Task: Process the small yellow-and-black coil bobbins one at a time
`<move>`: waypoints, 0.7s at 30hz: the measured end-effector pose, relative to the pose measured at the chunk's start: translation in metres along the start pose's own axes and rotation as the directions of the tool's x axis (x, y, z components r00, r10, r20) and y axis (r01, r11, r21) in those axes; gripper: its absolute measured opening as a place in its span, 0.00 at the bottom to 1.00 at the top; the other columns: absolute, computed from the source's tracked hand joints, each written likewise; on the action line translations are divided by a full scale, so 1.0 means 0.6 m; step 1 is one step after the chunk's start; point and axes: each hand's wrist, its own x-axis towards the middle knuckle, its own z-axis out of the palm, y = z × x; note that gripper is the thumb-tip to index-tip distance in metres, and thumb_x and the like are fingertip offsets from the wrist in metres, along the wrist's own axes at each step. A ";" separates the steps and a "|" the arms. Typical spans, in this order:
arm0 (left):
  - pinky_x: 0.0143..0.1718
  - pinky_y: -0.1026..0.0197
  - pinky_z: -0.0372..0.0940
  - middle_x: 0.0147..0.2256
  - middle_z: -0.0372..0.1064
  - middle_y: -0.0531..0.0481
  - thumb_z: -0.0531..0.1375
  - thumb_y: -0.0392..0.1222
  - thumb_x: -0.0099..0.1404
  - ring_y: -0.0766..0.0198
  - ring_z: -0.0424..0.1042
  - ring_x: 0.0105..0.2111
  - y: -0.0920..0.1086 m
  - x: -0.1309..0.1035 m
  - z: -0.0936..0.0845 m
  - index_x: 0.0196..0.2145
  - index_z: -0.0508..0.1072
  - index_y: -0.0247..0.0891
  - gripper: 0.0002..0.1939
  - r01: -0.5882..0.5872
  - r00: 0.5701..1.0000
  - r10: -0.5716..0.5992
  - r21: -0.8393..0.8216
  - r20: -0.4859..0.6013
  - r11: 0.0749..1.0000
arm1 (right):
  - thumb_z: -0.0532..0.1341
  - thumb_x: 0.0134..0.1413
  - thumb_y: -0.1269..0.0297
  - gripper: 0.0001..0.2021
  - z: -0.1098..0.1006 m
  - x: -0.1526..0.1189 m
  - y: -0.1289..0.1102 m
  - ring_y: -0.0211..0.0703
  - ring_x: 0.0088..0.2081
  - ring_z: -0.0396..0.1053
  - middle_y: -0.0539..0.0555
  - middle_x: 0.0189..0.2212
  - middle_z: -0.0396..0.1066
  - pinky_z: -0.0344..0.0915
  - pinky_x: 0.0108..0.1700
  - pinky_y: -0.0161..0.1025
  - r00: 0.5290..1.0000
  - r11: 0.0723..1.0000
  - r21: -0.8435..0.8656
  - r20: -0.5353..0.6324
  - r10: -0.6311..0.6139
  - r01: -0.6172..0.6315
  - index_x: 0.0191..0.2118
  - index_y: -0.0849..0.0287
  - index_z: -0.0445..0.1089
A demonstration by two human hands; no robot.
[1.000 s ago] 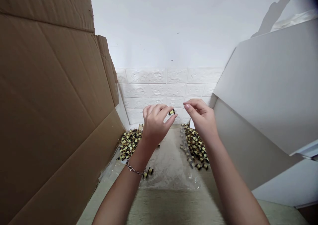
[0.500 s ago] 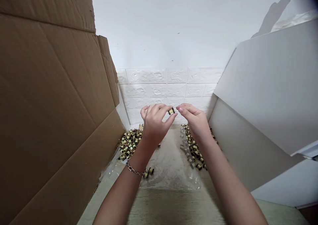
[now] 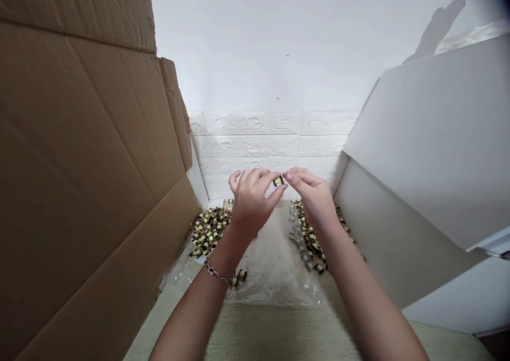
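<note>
My left hand (image 3: 250, 201) pinches a small yellow-and-black part (image 3: 278, 180) between thumb and forefinger, held up above the table. My right hand (image 3: 313, 193) has its fingertips closed on the same part from the right. A chain bracelet (image 3: 217, 273) hangs on my left wrist. Below the hands lie two heaps of the same small parts: one on the left (image 3: 209, 231) and one on the right (image 3: 313, 238). Two loose parts (image 3: 239, 277) lie near my left wrist.
A clear plastic sheet (image 3: 274, 268) covers the table between the heaps. A tall brown cardboard box (image 3: 79, 191) stands on the left. A white box with a raised flap (image 3: 430, 153) stands on the right. A white brick-patterned wall (image 3: 271, 137) is behind.
My right hand has moved left, from apart from the part to touching it beside my left fingertips. My left hand has stayed almost still.
</note>
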 end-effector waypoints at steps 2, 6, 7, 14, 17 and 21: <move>0.47 0.53 0.44 0.33 0.68 0.54 0.57 0.45 0.56 0.64 0.65 0.36 -0.001 0.000 0.001 0.34 0.68 0.44 0.07 -0.005 1.000 0.005 0.013 -0.002 1.000 | 0.62 0.42 0.62 0.04 -0.001 0.000 0.000 0.38 0.37 0.63 0.49 0.29 0.66 0.58 0.45 0.39 1.000 1.000 -0.024 -0.001 -0.006 0.006 0.24 0.56 0.72; 0.47 0.53 0.43 0.33 0.68 0.54 0.57 0.45 0.56 0.64 0.65 0.36 -0.003 -0.001 0.004 0.33 0.69 0.44 0.07 -0.022 1.000 0.022 0.054 -0.004 0.998 | 0.62 0.42 0.63 0.04 -0.004 -0.001 -0.001 0.38 0.37 0.63 0.49 0.30 0.66 0.57 0.44 0.38 1.000 0.999 -0.037 0.009 -0.014 0.014 0.24 0.56 0.72; 0.47 0.53 0.43 0.33 0.68 0.54 0.56 0.45 0.56 0.64 0.65 0.36 -0.003 -0.002 0.004 0.33 0.69 0.44 0.07 -0.027 1.000 0.028 0.066 -0.005 0.997 | 0.62 0.42 0.63 0.04 -0.005 -0.001 -0.001 0.38 0.37 0.63 0.49 0.30 0.66 0.57 0.44 0.38 1.000 0.999 -0.038 0.013 -0.012 0.012 0.24 0.56 0.71; 0.47 0.53 0.43 0.32 0.68 0.54 0.56 0.45 0.56 0.65 0.65 0.35 0.000 -0.004 0.005 0.33 0.69 0.44 0.07 -0.071 0.997 0.075 0.123 -0.025 0.990 | 0.61 0.43 0.64 0.05 -0.006 0.003 0.002 0.37 0.35 0.62 0.49 0.28 0.66 0.57 0.42 0.36 0.999 1.000 0.016 0.023 0.024 -0.025 0.23 0.58 0.70; 0.47 0.53 0.43 0.32 0.68 0.55 0.56 0.45 0.56 0.65 0.65 0.34 0.001 -0.004 0.006 0.32 0.69 0.43 0.06 -0.096 0.993 0.105 0.145 -0.056 0.985 | 0.61 0.44 0.63 0.05 -0.004 0.003 0.004 0.36 0.34 0.62 0.49 0.27 0.65 0.57 0.40 0.35 0.998 0.996 0.068 0.017 0.057 -0.059 0.24 0.59 0.69; 0.47 0.53 0.43 0.31 0.68 0.55 0.56 0.45 0.56 0.66 0.65 0.33 0.001 -0.005 0.007 0.32 0.69 0.43 0.06 -0.124 0.985 0.142 0.176 -0.093 0.976 | 0.60 0.44 0.63 0.06 0.000 0.000 0.003 0.35 0.32 0.61 0.48 0.26 0.65 0.57 0.39 0.35 0.998 0.994 0.087 0.007 0.059 -0.059 0.24 0.59 0.68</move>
